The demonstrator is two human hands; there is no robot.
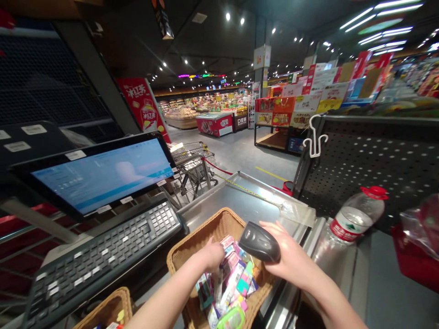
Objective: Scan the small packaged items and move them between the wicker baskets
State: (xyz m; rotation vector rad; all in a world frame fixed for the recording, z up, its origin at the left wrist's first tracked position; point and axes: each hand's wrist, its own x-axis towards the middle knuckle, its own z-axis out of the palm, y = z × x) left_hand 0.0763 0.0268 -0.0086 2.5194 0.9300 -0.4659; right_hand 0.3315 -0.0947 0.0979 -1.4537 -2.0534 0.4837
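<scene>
My right hand (286,256) is wrapped round a black handheld barcode scanner (259,242), held over the right side of a woven tan basket (181,249). Inside the basket, my left hand (213,256) is closed with its fingers curled at the pile; what it grips is hidden. Small packaged goods fill the basket, among them pink-and-white packets (230,246), a pink, teal and yellow item (244,281) and a bright green-rimmed item (231,318). Their exact kinds are hard to make out.
A monitor (103,173) and black keyboard (109,256) stand at left, a second basket (109,310) below. Beyond the basket lies a metal counter (236,201). A large red-capped water bottle (356,214) stands at right by a perforated panel (377,160). A shopping cart (194,164) is farther off.
</scene>
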